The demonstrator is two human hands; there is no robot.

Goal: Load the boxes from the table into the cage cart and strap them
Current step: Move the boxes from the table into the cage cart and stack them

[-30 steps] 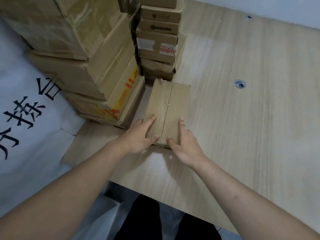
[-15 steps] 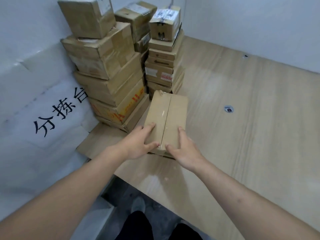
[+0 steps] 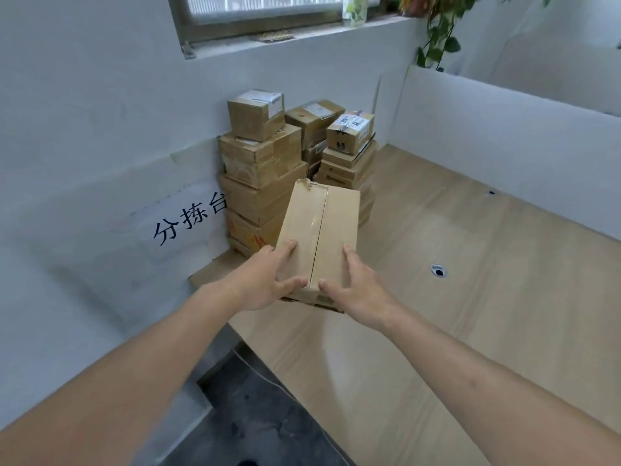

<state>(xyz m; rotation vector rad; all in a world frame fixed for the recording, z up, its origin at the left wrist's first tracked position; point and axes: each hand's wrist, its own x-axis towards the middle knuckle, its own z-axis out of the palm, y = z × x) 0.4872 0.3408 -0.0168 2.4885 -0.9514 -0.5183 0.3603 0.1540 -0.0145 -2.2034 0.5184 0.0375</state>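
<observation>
The flat cardboard box (image 3: 319,237) is held above the wooden table (image 3: 470,297), gripped at its near end by both hands: the left hand (image 3: 265,280) grips its left edge, the right hand (image 3: 359,284) its right edge. Beyond the hands, stacked boxes (image 3: 262,169) stand against the wall.

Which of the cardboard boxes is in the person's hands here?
The flat taped box nearest the camera, gripped at its near end by the left hand and right hand. The other boxes sit stacked in the table's corner.
</observation>
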